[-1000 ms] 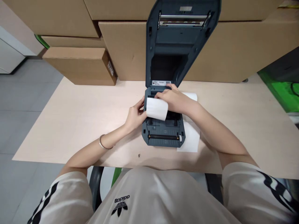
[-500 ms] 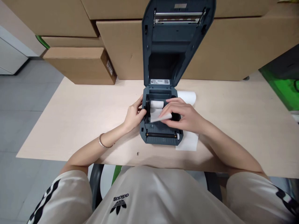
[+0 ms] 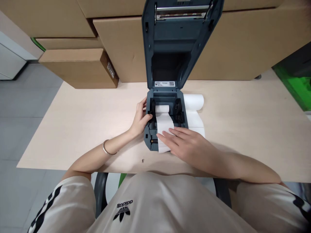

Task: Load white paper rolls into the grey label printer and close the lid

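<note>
R hand [image 3: 188,145] is nearest: fingers laid flat, slightly spread on the paper strip [image 3: 165,122], pressing, not pinching. Strip runs fwd inside the printer base [image 3: 150,138], free end at the front edge; can't tell how squarely it lies under the fingers. Paper should be v. light & limp, easy to crease or tear, so best smoothed flat or taken by both side edges.

L hand [image 3: 139,121] holds the base's L side, thumb over the rim, fingers outside. Base looks stiff & fairly heavy, smooth plastic; side walls = good hold.

Further in, the small roll [image 3: 162,109] sits in the bay, apart from the R holder [image 3: 177,106]; prob. light, apt to spin, so grasp by its ends.

Just R of base, on the table [image 3: 85,129], a bigger roll [image 3: 193,102] lies w/ loose tail; likely heavier, could roll.

Beyond, lid [image 3: 178,35] stands open: rigid, best held by outer rim, clear of the metal bar [image 3: 182,12], prob. delicate. Cardboard boxes [image 3: 73,68] behind.
</note>
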`<act>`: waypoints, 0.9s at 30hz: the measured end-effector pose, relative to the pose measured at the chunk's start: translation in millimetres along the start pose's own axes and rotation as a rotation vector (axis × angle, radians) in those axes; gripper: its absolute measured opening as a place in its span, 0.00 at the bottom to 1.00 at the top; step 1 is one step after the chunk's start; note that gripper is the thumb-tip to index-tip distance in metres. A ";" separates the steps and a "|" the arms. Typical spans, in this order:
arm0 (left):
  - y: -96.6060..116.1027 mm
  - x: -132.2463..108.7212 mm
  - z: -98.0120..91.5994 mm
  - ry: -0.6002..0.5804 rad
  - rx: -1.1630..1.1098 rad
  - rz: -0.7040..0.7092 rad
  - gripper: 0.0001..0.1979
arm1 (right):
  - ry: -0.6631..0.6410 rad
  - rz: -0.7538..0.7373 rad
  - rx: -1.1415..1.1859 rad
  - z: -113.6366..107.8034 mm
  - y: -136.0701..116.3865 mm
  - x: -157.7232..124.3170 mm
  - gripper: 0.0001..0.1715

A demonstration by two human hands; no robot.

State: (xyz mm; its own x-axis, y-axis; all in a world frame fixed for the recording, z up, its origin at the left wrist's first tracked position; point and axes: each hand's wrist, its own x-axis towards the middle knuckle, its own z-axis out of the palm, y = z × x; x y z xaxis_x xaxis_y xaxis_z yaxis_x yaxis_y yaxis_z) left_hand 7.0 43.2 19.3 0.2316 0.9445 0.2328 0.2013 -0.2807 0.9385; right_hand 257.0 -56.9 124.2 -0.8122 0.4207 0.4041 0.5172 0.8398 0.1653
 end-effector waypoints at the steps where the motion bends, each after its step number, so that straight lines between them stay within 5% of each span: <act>1: -0.3 -0.1 1.0 -0.003 -0.010 -0.008 0.42 | -0.004 -0.007 -0.010 0.4 -1.3 -1.2 0.21; 13: 10.2 -3.4 4.7 -0.026 -0.087 -0.151 0.44 | -0.043 -0.034 -0.055 4.1 -7.9 -4.2 0.17; 19: 6.3 -6.6 7.9 0.007 -0.136 -0.153 0.44 | -0.114 -0.018 0.104 -13.1 -2.5 -7.6 0.13; 24: 5.6 -6.4 13.1 0.087 -0.219 -0.175 0.39 | -0.064 0.047 0.511 -46.5 38.0 -7.5 0.21; 27: 2.4 -5.6 14.5 0.099 -0.253 -0.170 0.40 | 0.081 0.360 0.585 -43.6 84.0 -2.1 0.23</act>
State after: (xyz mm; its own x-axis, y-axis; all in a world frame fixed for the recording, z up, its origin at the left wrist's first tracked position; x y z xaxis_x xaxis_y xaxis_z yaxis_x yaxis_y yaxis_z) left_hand 20.0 34.8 16.5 0.1189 0.9898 0.0788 -0.0168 -0.0773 0.9969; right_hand 313.9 -2.3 176.5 -0.5828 0.7002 0.4123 0.5018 0.7092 -0.4952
